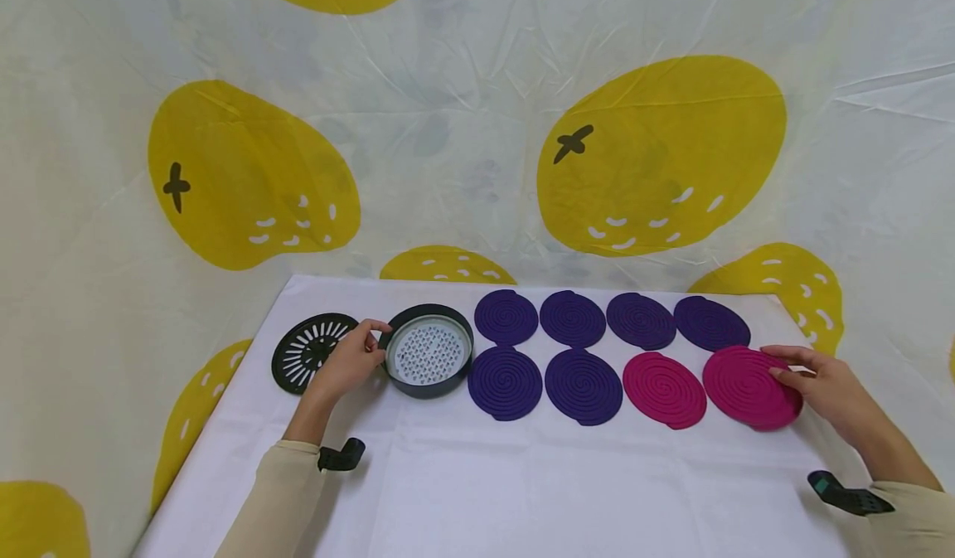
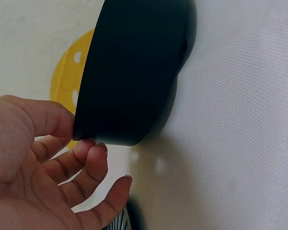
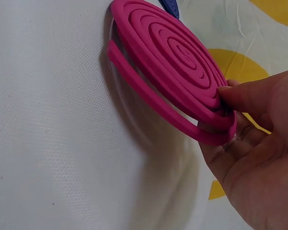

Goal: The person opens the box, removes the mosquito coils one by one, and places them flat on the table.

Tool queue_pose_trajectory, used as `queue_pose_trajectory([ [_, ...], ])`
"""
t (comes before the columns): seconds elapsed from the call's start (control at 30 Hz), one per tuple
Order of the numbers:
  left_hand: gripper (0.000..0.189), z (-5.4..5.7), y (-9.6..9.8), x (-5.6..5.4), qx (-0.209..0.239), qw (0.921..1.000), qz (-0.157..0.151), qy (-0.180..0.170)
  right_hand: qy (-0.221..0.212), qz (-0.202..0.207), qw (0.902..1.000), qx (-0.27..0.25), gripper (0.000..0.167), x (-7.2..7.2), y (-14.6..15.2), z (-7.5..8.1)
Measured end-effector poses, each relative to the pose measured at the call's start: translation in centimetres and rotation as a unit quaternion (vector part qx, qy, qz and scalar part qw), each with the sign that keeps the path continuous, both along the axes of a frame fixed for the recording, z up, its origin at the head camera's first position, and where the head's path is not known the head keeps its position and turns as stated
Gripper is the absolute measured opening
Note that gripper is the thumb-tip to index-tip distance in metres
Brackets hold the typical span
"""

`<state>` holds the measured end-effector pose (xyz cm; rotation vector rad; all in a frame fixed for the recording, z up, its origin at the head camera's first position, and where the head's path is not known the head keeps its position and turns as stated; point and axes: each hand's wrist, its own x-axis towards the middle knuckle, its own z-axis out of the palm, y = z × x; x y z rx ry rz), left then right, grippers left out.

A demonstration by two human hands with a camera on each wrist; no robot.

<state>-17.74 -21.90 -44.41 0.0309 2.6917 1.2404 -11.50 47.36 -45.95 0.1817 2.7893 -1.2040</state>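
Note:
At the left, my left hand (image 1: 352, 361) pinches the rim of a dark round container (image 1: 427, 390), with a pale perforated grater-like disc (image 1: 429, 351) inside. In the left wrist view, thumb and fingertips hold the edge of the container's dark wall (image 2: 129, 72). A black slotted disc (image 1: 286, 369) lies partly behind that hand. My right hand (image 1: 831, 385) grips the right edge of a pink spiral coaster (image 1: 746, 388), thumb on top and fingers beneath. In the right wrist view the coaster (image 3: 168, 57) tilts, its near edge raised off the cloth and its outer coil sagging loose.
Another pink spiral coaster (image 1: 664, 388) lies left of the held one. Several purple spiral coasters, among them a front one (image 1: 506, 382) and a back one (image 1: 712, 322), lie in two rows. A white cloth (image 1: 522, 492) covers the table before a lemon-patterned curtain (image 1: 448, 152).

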Motion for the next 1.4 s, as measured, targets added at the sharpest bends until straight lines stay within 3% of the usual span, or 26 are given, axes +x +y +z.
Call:
queue_pose_trajectory([
  [0.63,0.041,-0.1,0.0,0.0,0.003,1.0000,-0.003,0.003,-0.037,0.006,0.9982,0.046,0.046,-0.2,0.5,-1.3],
  [0.93,0.040,-0.2,0.0,-0.1,0.002,1.0000,-0.001,0.000,-0.038,0.041,0.9965,0.061,0.044,-0.3,0.5,-1.2],
  [1.4,0.040,-0.2,-0.1,-0.2,0.000,1.0000,-0.001,0.001,-0.037,0.039,0.9976,0.043,0.052,-0.2,0.4,-1.3],
])
